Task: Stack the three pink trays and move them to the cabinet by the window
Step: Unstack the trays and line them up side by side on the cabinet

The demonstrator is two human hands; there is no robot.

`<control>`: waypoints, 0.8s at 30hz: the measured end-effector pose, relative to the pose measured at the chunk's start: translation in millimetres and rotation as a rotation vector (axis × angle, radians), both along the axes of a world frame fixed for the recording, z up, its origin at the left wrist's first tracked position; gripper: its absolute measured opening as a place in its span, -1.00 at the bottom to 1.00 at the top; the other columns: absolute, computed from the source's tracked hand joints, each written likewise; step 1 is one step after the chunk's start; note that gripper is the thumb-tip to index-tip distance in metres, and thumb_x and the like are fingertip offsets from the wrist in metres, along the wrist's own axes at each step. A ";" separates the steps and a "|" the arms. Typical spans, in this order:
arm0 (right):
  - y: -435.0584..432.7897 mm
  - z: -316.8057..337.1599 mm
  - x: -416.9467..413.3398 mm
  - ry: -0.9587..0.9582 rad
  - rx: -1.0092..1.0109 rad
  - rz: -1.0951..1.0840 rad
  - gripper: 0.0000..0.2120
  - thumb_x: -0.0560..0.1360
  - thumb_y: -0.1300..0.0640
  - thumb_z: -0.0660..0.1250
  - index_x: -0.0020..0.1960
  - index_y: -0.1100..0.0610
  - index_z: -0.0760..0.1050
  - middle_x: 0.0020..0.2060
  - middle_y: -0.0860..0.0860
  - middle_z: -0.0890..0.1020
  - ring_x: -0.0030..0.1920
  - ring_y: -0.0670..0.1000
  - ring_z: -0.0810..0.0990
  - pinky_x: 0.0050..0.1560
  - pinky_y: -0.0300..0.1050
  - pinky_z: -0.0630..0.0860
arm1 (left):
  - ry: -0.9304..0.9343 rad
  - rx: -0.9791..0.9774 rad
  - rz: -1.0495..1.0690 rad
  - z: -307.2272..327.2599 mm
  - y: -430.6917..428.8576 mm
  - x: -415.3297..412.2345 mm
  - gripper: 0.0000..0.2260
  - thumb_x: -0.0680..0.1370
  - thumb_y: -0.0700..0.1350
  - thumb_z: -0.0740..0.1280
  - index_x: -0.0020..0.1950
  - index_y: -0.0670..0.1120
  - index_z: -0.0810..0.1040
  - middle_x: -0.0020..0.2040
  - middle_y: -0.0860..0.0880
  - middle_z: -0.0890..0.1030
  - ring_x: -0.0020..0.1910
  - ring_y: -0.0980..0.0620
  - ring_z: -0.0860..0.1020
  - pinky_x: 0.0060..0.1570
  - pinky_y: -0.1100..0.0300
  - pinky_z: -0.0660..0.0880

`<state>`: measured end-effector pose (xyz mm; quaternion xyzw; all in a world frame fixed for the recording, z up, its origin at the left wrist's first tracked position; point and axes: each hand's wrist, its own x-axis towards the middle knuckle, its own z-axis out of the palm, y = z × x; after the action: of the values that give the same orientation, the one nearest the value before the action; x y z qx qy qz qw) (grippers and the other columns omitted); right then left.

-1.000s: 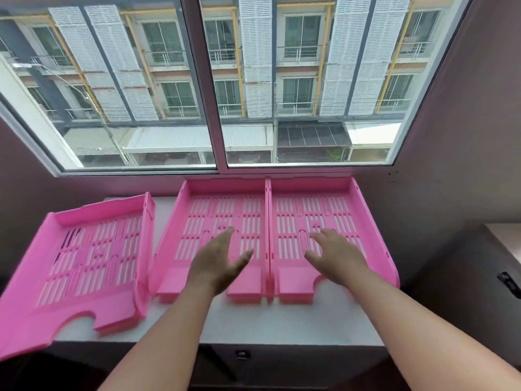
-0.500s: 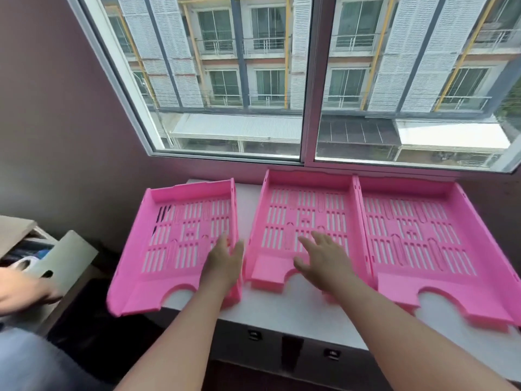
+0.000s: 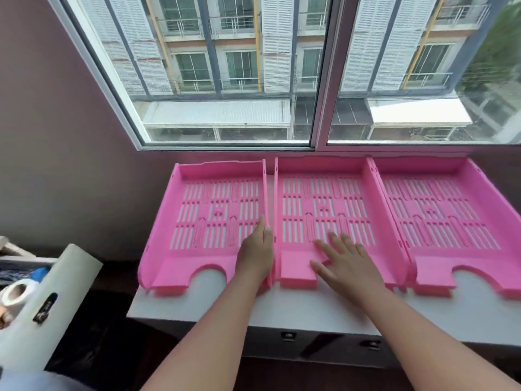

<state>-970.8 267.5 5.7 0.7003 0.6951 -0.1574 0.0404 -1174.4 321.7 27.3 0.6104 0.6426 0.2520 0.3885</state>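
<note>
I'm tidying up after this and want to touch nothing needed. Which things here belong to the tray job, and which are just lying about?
Part of the job:
- left pink tray, with the left hand on its right wall
- middle pink tray, with the right hand flat on it
- right pink tray
- white cabinet top under the window

Lying about:
- tape roll
- white panel at far left

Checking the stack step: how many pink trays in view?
3, side by side on the white cabinet top under the window: left tray, middle tray, right tray. None stacked; right one partly cropped.
</note>
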 end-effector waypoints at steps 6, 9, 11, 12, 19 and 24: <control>1.6 -0.7 -2.6 -0.030 0.000 0.000 -0.25 0.45 -0.44 -0.31 0.58 -0.20 -0.18 0.60 0.01 -0.17 0.59 0.10 -0.21 0.54 0.11 -0.18 | -0.059 -0.046 -0.118 3.7 21.2 -4.0 -0.52 0.68 0.11 0.02 0.56 -0.06 0.21 0.56 -0.06 0.28 0.55 -0.07 0.22 0.49 0.03 0.14; 1.1 1.4 -7.4 -0.033 0.009 -0.032 -0.25 0.45 -0.44 -0.30 0.58 -0.20 -0.13 0.61 0.00 -0.13 0.60 0.11 -0.17 0.54 0.15 -0.16 | 0.004 0.005 -0.166 2.8 10.0 -16.4 -0.44 0.64 0.20 0.07 0.55 -0.08 0.23 0.54 -0.08 0.33 0.52 -0.08 0.29 0.47 -0.06 0.24; -4.3 1.9 -13.5 -0.057 0.055 -0.065 -0.27 0.49 -0.42 -0.25 0.59 -0.17 -0.07 0.62 0.01 -0.06 0.60 0.11 -0.12 0.54 0.15 -0.14 | 0.119 0.061 -0.214 -2.0 -7.2 -23.2 -0.36 0.59 0.28 0.09 0.57 -0.03 0.16 0.54 -0.04 0.34 0.48 -0.06 0.35 0.39 -0.10 0.37; -8.8 1.4 -17.7 -0.071 0.086 -0.080 -0.29 0.51 -0.40 -0.24 0.60 -0.15 -0.04 0.62 0.01 -0.02 0.60 0.10 -0.09 0.54 0.14 -0.14 | 0.186 0.096 -0.231 -5.3 -16.1 -25.3 -0.34 0.57 0.30 0.10 0.58 0.00 0.11 0.52 -0.02 0.36 0.46 -0.06 0.39 0.34 -0.09 0.43; -15.7 -4.3 -26.7 -0.040 0.134 -0.112 -0.32 0.53 -0.35 -0.22 0.59 -0.14 0.04 0.61 0.04 0.08 0.60 0.05 0.02 0.56 0.06 0.01 | 0.419 0.304 -0.248 -17.8 -23.6 -23.0 -0.35 0.59 0.19 0.11 0.59 -0.05 0.00 0.07 -0.05 0.60 0.05 -0.05 0.57 -0.07 0.12 0.50; 0.3 1.5 -19.4 -0.026 0.031 -0.039 -0.30 0.52 -0.39 -0.17 0.60 -0.14 -0.02 0.61 0.09 -0.01 0.60 0.08 -0.03 0.56 0.06 -0.03 | 0.439 0.304 -0.260 -16.0 -23.7 -22.5 -0.37 0.59 0.18 0.09 0.59 -0.07 0.05 0.25 -0.08 0.58 0.21 -0.10 0.54 0.16 -0.01 0.52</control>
<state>-990.1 267.8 7.2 0.7162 0.6832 -0.1384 0.0355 -1196.9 298.0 11.3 0.7786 0.5828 0.1554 0.1732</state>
